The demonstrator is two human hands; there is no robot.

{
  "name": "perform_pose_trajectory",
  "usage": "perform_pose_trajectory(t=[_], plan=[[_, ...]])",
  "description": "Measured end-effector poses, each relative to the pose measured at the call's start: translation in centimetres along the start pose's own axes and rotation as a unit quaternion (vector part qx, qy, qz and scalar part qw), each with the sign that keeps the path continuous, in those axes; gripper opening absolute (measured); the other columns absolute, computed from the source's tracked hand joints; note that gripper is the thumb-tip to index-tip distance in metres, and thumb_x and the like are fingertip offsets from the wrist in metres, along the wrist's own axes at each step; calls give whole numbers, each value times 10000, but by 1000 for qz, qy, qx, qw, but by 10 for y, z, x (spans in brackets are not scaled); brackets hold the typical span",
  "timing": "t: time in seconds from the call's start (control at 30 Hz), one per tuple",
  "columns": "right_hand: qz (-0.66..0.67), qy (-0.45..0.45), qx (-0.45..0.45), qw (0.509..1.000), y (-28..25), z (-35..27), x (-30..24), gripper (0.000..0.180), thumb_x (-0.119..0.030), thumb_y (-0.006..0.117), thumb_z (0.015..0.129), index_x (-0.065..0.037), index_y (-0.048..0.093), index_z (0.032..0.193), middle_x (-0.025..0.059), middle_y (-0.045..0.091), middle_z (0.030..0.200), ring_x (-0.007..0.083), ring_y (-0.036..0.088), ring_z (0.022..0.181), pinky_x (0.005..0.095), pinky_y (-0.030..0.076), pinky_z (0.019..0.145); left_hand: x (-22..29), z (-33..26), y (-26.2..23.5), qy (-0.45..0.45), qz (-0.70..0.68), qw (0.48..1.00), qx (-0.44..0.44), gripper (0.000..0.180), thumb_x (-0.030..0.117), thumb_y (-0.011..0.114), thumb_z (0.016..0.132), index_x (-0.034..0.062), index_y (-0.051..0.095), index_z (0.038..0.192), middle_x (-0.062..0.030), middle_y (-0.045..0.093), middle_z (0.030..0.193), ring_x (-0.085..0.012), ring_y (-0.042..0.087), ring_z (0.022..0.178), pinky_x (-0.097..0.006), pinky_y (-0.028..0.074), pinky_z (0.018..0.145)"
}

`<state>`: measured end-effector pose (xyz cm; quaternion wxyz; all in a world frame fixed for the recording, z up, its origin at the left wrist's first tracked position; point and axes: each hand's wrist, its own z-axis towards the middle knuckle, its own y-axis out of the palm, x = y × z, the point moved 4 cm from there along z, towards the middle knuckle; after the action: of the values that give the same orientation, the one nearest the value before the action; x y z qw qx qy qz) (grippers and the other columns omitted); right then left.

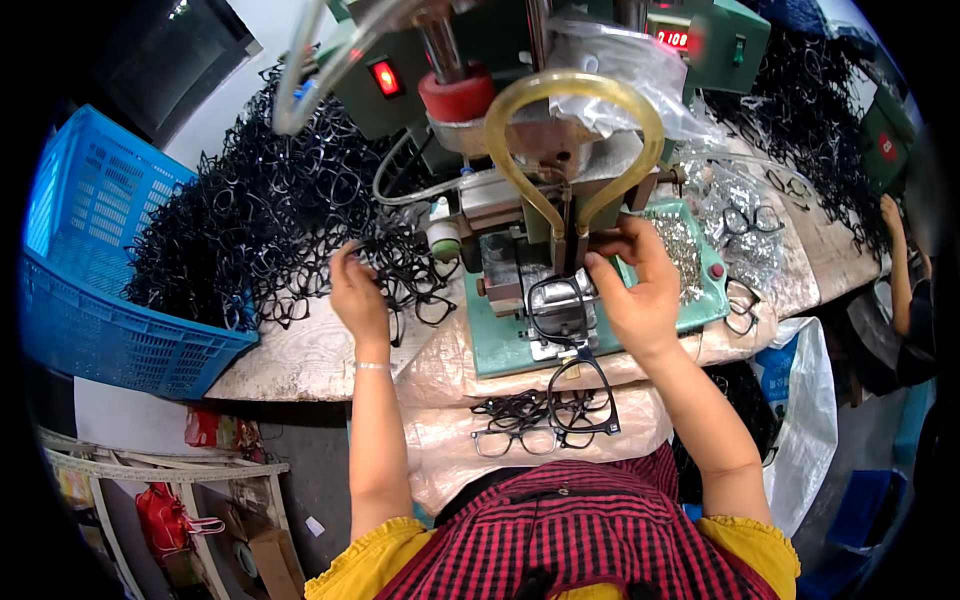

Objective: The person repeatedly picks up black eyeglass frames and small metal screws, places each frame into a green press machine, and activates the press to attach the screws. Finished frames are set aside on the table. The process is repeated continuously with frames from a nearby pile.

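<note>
A black eyeglass frame [585, 395] sits upright in the press machine's metal fixture [555, 345], one rim against the block and the other hanging toward me. My right hand [640, 295] is closed at the right side of the press head, thumb and forefinger by the frame's upper end; whatever they grip is hidden. Over the near edge of a heap of black eyeglass frames [300, 190] is my left hand [360, 305], its fingers curled but apart. Several more frames [515, 440] lie on the cloth at my lap.
A blue plastic crate [130, 310] stands on the left. The press [465, 95] has a yellowish looped tube [575, 80] at its front. Small shiny metal parts [675, 250] lie in a green tray at the right. Another person's arm [900, 265] shows at far right.
</note>
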<state>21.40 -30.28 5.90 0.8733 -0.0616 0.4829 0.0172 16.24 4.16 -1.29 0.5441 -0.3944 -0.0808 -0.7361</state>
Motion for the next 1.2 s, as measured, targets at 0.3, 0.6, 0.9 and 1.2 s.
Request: perform_pose_trajectory(t=[0.3,0.6,0.9,1.2], plan=[[223,107,-17,969,8,-2,1,501,26,638,843,54,407,1286,73,669,940,107,597,930,240,440,880,229,1,-33,210,-367,895,-142,71,67,539,951,21,589,971,-143,583,1002,-182,625,794,-247,521,636],[-169,-53,-82,981,-41,-18,-21,527,-61,653,785,-30,535,1297,221,551,1273,351,540,1187,427,394,1036,233,-16,-20,341,-169,900,-211,131,54,658,792,102,706,905,-85,730,1012,-190,679,799,-296,436,673],[-401,24,62,914,-104,-8,74,152,-122,709,758,-28,683,874,197,625,1170,382,549,1136,427,428,976,236,-55,14,441,-170,827,-305,206,130,766,702,120,721,903,-38,716,1020,-192,546,635,-392,519,754],[-394,-88,155,902,-122,-17,72,186,-98,641,740,-36,639,915,174,631,840,378,600,815,453,482,717,216,-81,37,446,-144,816,-337,234,126,642,726,100,691,954,-47,689,1134,-249,510,664,-451,493,850]])
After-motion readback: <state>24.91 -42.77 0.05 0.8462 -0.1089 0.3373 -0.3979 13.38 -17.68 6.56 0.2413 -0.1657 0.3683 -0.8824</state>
